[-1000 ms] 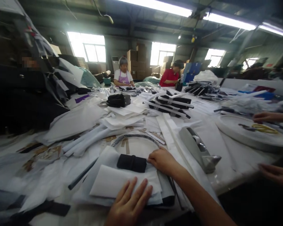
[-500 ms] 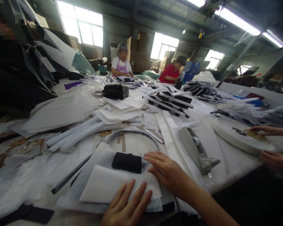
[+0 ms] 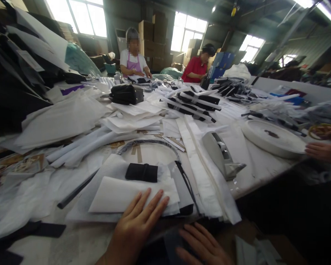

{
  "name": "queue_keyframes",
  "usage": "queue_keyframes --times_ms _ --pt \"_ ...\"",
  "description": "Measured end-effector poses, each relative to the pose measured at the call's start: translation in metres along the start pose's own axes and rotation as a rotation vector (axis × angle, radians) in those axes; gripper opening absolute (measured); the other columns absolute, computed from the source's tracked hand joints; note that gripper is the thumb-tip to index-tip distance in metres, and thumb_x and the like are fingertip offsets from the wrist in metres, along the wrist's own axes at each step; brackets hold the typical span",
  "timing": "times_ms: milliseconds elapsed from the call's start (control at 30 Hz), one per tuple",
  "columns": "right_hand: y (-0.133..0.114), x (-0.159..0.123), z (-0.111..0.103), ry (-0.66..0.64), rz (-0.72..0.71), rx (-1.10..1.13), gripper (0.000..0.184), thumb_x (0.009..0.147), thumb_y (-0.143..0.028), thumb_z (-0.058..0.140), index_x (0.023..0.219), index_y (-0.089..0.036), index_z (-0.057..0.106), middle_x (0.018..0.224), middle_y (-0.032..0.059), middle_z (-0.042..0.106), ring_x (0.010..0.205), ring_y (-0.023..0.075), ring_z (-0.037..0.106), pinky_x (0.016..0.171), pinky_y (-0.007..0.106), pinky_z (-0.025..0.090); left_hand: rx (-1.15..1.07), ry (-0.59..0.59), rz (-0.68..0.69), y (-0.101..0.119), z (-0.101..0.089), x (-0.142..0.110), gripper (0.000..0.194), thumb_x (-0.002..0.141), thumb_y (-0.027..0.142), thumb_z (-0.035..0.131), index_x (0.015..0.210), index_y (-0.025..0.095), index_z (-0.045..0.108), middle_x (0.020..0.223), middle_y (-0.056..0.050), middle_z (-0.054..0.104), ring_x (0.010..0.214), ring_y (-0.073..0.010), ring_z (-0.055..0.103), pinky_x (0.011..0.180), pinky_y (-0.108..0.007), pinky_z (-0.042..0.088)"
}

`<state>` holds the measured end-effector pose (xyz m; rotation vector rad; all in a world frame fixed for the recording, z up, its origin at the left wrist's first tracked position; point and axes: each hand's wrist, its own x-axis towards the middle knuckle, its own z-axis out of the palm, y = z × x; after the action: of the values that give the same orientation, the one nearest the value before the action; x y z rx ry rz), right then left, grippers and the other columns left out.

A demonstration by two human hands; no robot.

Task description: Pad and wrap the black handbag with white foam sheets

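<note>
My left hand [image 3: 142,217] lies flat, fingers spread, on the folded white paper sheet [image 3: 107,197]. That sheet rests over a larger translucent sheet on a bag panel whose black corner [image 3: 187,209] shows. A small black strap piece [image 3: 141,172] lies just above the paper, and a wrapped curved handle [image 3: 151,141] arches behind it. Below the table's front edge is my right hand [image 3: 202,244], its fingers apart and slightly blurred, over a dark area. I cannot make out whether it touches anything there.
A grey tape dispenser [image 3: 222,156] and long white strips [image 3: 200,169] lie to the right. Farther right is a white roll [image 3: 273,138] near another person's hand [image 3: 324,151]. A black bag [image 3: 126,94] and wrapped black pieces [image 3: 194,103] stand behind. Two people work across the table.
My right hand has left the black strap piece and moved down past the table's front edge. My left hand stays on the paper. The view has tilted downward; the co-worker's hand at right has shifted.
</note>
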<state>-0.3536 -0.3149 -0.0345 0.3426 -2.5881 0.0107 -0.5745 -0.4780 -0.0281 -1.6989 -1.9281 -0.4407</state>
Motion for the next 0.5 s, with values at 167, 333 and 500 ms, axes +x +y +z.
queue_keyframes --times_ms 167,333,500 --pt "-0.009 -0.008 0.043 0.069 0.035 -0.026 0.041 0.102 -0.010 0.037 0.133 -0.024 0.060 0.130 0.0045 0.067 0.128 0.0226 0.056 0.102 0.042 0.054 0.104 -0.064 0.099 -0.004 -0.006 0.003 0.046 0.105 0.021 0.024 0.146 0.023 0.044 0.150 0.003 0.045 0.130 -0.0229 0.053 0.109 -0.038 0.045" --pt "-0.008 0.014 0.036 0.169 0.056 0.163 0.034 0.101 -0.009 0.038 0.117 -0.010 0.068 0.115 0.0087 0.074 0.117 0.0185 0.064 0.104 0.038 0.053 0.135 -0.052 0.108 -0.003 -0.008 0.006 0.045 0.105 0.023 0.025 0.145 0.024 0.045 0.147 0.001 0.048 0.126 -0.0247 0.057 0.099 -0.041 0.054" --pt "-0.016 -0.003 0.029 0.244 -0.026 0.144 0.030 0.102 -0.011 0.043 0.102 -0.013 0.073 0.100 0.0028 0.078 0.101 0.0136 0.072 0.110 0.030 0.044 0.159 -0.052 0.062 -0.001 -0.004 0.006 0.048 0.103 0.015 0.023 0.144 0.028 0.046 0.147 0.005 0.048 0.127 -0.0228 0.056 0.099 -0.040 0.055"
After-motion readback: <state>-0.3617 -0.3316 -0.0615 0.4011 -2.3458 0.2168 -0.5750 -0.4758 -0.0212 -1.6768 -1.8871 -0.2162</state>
